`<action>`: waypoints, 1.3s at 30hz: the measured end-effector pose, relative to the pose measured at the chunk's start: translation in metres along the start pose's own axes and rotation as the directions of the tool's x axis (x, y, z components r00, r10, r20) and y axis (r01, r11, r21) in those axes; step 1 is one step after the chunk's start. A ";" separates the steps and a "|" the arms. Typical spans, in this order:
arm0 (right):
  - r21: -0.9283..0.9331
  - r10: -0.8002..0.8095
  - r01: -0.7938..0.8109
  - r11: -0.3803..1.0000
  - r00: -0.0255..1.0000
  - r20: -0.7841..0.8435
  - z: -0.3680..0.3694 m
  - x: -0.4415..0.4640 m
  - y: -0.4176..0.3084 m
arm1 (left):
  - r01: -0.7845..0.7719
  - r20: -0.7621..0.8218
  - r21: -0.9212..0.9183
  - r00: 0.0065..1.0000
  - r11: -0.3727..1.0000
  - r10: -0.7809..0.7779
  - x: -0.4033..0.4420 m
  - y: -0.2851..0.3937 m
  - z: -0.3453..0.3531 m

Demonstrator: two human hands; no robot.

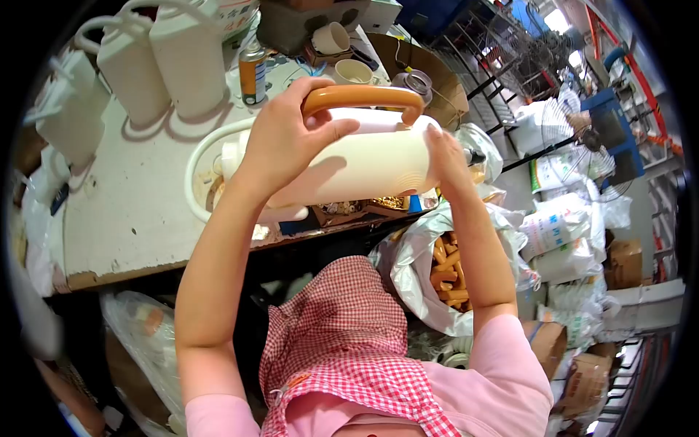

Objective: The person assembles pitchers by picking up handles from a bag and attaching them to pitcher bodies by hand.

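A white jug (364, 164) with a glossy orange-brown handle (368, 95) lies on its side above the table's front edge, its handle uppermost. My left hand (287, 135) is closed round the left end of the handle, its thumb stretched along the underside. At the jug's right end, my right hand (448, 160) grips the body, with some fingers hidden behind it. A white loop (196, 171) curves out beyond the jug's left end. Below the jug, a small box of brass-coloured parts (391, 202) shows in part.
Several white jugs (189, 62) stand at the back left of the table (131, 233), near an orange spray can (252, 75). Cream cups (354, 71) sit at the back. An open plastic bag (408, 284) of brown handles (451, 277) is below my right forearm. A fan (582, 138) stands at the right.
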State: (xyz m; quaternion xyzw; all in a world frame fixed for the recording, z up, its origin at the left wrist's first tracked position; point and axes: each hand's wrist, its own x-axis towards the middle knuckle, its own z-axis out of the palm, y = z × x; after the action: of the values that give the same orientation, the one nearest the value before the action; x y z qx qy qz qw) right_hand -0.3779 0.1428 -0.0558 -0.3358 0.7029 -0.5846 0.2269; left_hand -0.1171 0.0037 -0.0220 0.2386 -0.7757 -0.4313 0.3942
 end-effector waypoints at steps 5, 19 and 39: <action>0.334 0.000 -0.059 0.941 0.985 0.175 -0.001 -0.003 0.017 | -0.018 -0.188 0.235 0.980 0.972 0.064 0.014 0.003 0.031; -0.440 -0.191 0.314 0.842 0.934 0.301 -0.034 -0.059 0.077 | 0.357 -0.513 0.162 0.827 0.920 -0.231 -0.083 -0.018 -0.187; -0.707 -0.059 0.228 0.669 0.965 0.255 0.018 -0.026 0.109 | 0.345 -0.528 0.113 0.815 0.932 -0.238 -0.248 -0.025 -0.199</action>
State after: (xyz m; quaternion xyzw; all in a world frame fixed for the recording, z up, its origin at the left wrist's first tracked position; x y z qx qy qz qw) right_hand -0.3701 0.1598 -0.1677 -0.5128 0.8204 -0.2325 0.1002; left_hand 0.1895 0.0713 -0.0807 0.4987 -0.6389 -0.3273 0.4858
